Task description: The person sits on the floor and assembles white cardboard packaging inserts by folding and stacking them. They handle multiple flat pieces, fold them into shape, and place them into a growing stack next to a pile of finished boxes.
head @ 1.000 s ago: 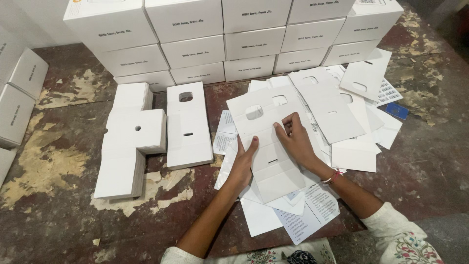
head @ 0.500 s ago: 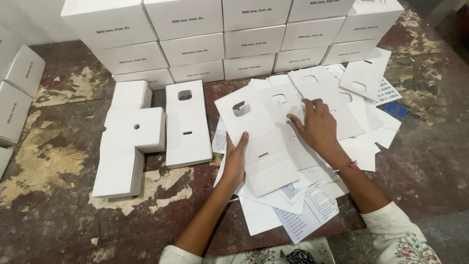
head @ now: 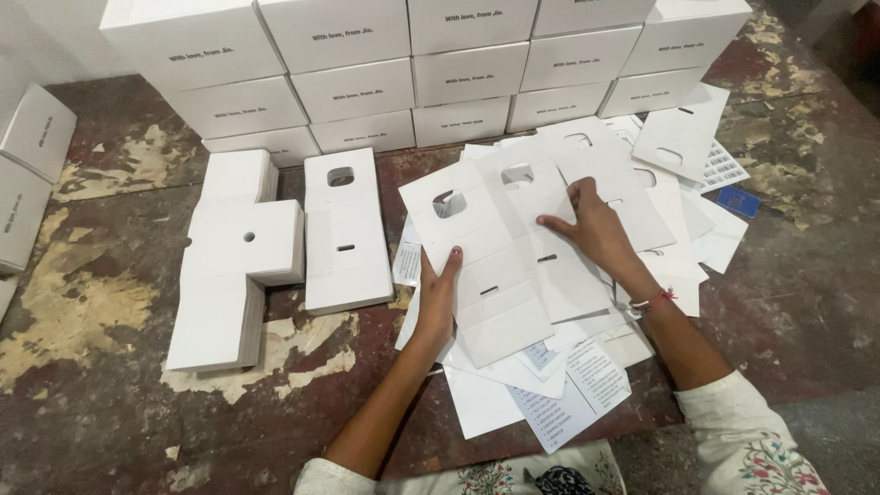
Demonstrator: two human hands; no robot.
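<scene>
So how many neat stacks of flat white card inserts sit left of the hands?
3. One tall stack at the back left, a cross-laid stack in front of it, and one with a square cutout nearest the left hand. Loose cards excluded.

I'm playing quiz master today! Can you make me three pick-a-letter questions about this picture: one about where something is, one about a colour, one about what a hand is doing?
1. Where are the stacked boxes?
A. behind the loose cards
B. under the table
C. on the person's lap

2. What colour is the small tag by the far right cards?
A. red
B. blue
C. green

3. What is the left hand doing?
A. hanging in the air
B. lying flat on the left edge of a card
C. gripping a box

Answers:
1 A, the boxes stand in a row at the far side, past the cards.
2 B, it shows blue against the white sheets.
3 B, its palm and fingers press on the card's edge, while the right hand rests on the next card.
</scene>
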